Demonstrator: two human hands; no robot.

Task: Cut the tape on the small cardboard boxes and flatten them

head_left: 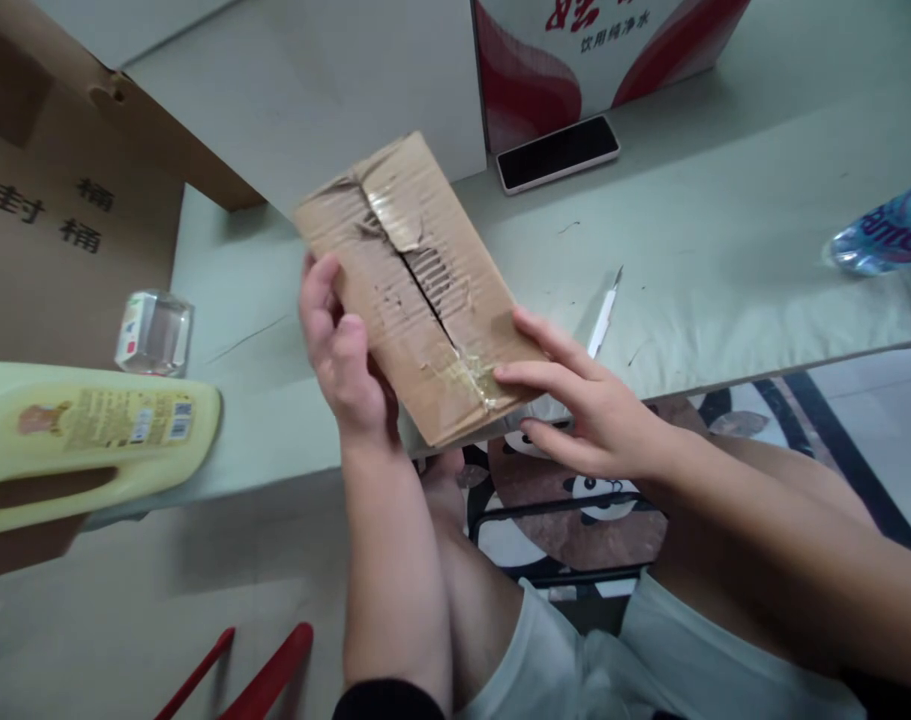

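A small brown cardboard box [417, 280], its taped seam torn and rough, is held tilted over the front edge of the pale green table [725, 290]. My left hand [342, 350] grips its left long side, thumb on top. At the near right corner, my right hand [582, 400] holds the box with fingers pressed on the top and below. A white craft knife [603, 318] lies on the table just right of the box.
A black phone [558, 153] lies before a red and white carton [575, 50] at the back. A large brown carton [65, 200], a clear jar [153, 333] and a yellow jug [87, 430] are at left. A water bottle [886, 235] lies at far right.
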